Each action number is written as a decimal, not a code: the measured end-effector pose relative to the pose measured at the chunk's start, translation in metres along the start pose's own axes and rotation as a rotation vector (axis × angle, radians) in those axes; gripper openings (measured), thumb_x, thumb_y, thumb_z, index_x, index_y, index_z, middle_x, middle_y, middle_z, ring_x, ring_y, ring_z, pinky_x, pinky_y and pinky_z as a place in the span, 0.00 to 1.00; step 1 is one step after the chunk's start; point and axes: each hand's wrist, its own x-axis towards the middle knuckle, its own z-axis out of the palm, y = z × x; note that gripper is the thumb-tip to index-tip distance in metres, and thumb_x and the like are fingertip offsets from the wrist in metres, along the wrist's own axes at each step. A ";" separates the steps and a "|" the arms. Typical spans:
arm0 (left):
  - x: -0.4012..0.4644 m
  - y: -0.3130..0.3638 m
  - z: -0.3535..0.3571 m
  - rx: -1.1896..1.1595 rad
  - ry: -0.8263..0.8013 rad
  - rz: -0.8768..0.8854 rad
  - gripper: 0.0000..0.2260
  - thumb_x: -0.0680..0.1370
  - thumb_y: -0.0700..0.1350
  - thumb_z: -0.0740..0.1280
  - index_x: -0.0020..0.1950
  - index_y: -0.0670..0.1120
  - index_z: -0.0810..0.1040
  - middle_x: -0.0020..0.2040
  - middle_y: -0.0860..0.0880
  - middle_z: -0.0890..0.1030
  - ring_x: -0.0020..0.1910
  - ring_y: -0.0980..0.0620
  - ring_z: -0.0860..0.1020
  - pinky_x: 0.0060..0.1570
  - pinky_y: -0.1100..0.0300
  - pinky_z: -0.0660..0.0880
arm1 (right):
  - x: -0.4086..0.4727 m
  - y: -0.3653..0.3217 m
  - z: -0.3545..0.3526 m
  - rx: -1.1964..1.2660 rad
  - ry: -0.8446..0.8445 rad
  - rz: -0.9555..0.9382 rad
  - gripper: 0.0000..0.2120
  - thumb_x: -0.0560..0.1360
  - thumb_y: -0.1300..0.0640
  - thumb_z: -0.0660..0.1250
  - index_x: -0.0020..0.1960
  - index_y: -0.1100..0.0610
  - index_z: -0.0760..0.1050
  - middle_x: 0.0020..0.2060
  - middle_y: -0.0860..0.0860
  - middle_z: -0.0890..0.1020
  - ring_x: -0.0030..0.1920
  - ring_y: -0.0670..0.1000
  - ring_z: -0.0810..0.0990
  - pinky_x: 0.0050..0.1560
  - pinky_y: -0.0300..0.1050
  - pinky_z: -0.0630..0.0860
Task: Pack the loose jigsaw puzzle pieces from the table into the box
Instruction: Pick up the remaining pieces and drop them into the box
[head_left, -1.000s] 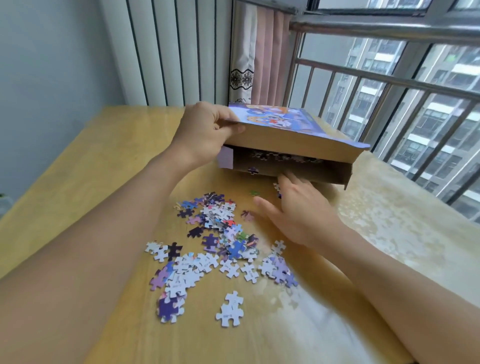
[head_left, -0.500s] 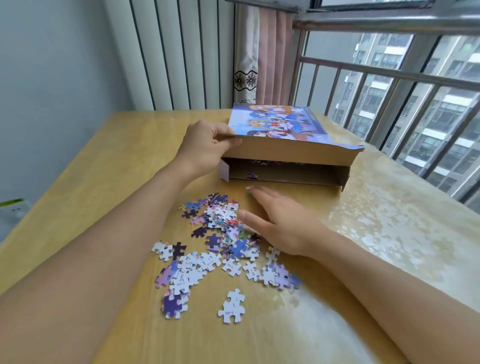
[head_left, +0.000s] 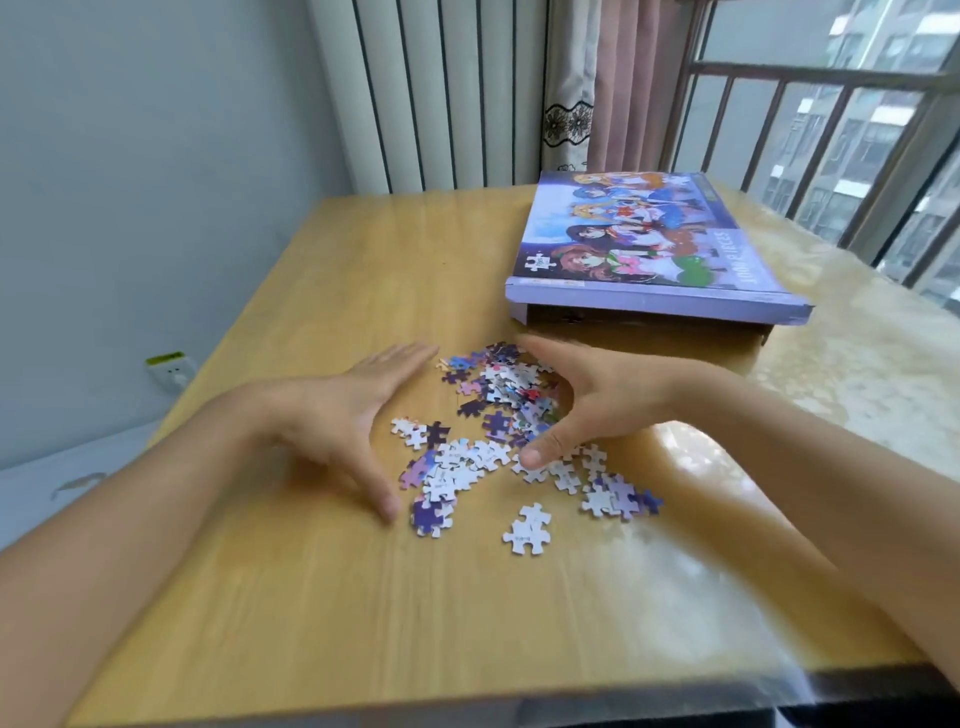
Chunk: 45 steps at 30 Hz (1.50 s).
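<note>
OK, wooden table (head_left: 322, 270) fills most of the view, with a glossy clear sheet over its right side. Grey wall on the left, white vertical slats and a pink curtain (head_left: 623, 93) at the back, railed window (head_left: 831, 130) to the right with apartment blocks outside.

Box (head_left: 644, 244) lies flat at the table's far right; purple lid with cartoon artwork on top, lid sits slightly raised over the brown base, and a dark gap shows along the near edge. Neither hand touches it.

Left hand (head_left: 343, 410) rests on the table just left of the pile, fingers straight and together pointing toward the far edge, thumb spread wide toward the camera. Holds nothing. Thumb tip is just beside the nearest purple piece.

Right hand (head_left: 602, 395) is on the right side of the pile, fingers extended along its far edge, thumb splayed down onto white pieces. Open cupped shape, not pinching anything that I can make out. The hands bracket the pile from both sides.

Loose puzzle pieces (head_left: 493, 415) lie scattered on the table between the hands, near the box's front edge but apart from it. Mix of colour-up and white-back-up pieces. A small cluster (head_left: 618, 493) sits on the near right outside the right thumb. A joined white pair (head_left: 527, 530) lies alone nearest the camera.

White wall socket (head_left: 171, 371) low on the left wall.
</note>
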 end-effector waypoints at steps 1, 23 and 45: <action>-0.002 -0.001 0.006 0.016 0.010 0.031 0.70 0.43 0.76 0.75 0.70 0.73 0.28 0.65 0.79 0.27 0.73 0.70 0.32 0.71 0.70 0.37 | 0.003 -0.006 -0.002 -0.019 -0.029 -0.003 0.70 0.52 0.25 0.76 0.82 0.43 0.42 0.81 0.39 0.50 0.80 0.44 0.51 0.80 0.49 0.53; 0.035 0.099 0.045 -1.216 0.818 0.089 0.18 0.86 0.51 0.50 0.65 0.46 0.76 0.60 0.48 0.81 0.61 0.56 0.79 0.64 0.54 0.75 | -0.014 -0.030 0.018 -0.227 0.159 -0.061 0.62 0.56 0.25 0.75 0.81 0.45 0.52 0.73 0.44 0.63 0.72 0.49 0.60 0.75 0.50 0.61; 0.016 0.047 0.025 -0.275 0.584 0.292 0.13 0.64 0.58 0.79 0.46 0.58 0.83 0.44 0.60 0.82 0.43 0.56 0.78 0.38 0.69 0.70 | -0.017 -0.030 0.001 -0.126 0.166 -0.091 0.33 0.64 0.43 0.80 0.66 0.40 0.74 0.51 0.38 0.78 0.47 0.41 0.80 0.47 0.43 0.79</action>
